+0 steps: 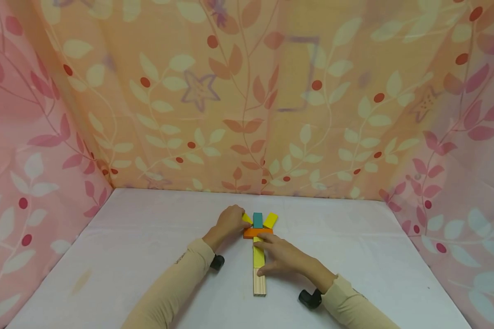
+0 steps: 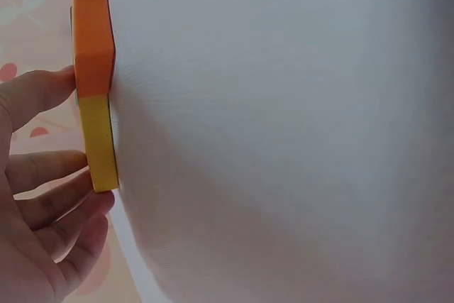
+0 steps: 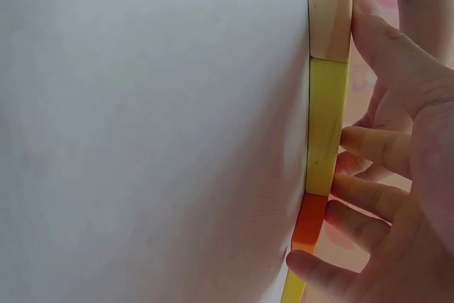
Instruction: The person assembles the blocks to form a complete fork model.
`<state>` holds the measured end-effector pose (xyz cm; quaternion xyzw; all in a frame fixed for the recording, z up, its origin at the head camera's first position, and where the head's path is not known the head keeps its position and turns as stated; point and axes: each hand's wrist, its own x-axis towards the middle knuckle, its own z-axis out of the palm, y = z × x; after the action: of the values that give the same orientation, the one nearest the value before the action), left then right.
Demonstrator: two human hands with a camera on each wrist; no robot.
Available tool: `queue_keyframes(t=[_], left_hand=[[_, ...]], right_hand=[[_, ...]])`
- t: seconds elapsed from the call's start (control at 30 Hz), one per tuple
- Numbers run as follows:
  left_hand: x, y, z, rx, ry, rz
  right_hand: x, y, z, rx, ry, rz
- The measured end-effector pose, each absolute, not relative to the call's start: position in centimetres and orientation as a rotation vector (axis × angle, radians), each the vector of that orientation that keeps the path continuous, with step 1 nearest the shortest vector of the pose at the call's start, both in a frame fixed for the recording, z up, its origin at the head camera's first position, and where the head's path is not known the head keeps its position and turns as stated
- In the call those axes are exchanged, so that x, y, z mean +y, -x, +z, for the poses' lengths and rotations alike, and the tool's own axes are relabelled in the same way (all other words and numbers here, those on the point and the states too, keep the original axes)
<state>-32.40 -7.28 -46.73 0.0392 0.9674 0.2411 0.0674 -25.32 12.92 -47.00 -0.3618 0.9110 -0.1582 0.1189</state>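
Flat wooden blocks lie joined on the white tabletop. A pale wood block (image 1: 260,286) is nearest, followed by a light yellow block (image 1: 258,258) and a crosswise orange block (image 1: 250,234). Beyond the orange one stand a teal block (image 1: 257,220) and two slanted yellow blocks, left (image 1: 247,219) and right (image 1: 271,220). My left hand (image 1: 230,221) touches the left yellow block with its fingers, its thumb at the orange block (image 2: 93,47). My right hand (image 3: 418,189) rests spread fingers along the row, thumb on the pale wood block, fingertips on the light yellow and orange blocks.
The white tabletop (image 1: 115,256) spreads around the blocks, with a brownish stain at its left. A patterned curtain (image 1: 247,100) hangs at the back and both sides. Dark wrist cameras (image 1: 310,299) sit at both sleeves.
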Motion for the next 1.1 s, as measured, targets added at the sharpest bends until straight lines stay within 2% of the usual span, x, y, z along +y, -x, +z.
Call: queue_keyframes(t=[1.1], left_hand=[[-7.68,32.13,-46.96,2.982,-0.249,0.654]], right_hand=[[12.78,25.34,-46.87,2.674,1.062,-0.457]])
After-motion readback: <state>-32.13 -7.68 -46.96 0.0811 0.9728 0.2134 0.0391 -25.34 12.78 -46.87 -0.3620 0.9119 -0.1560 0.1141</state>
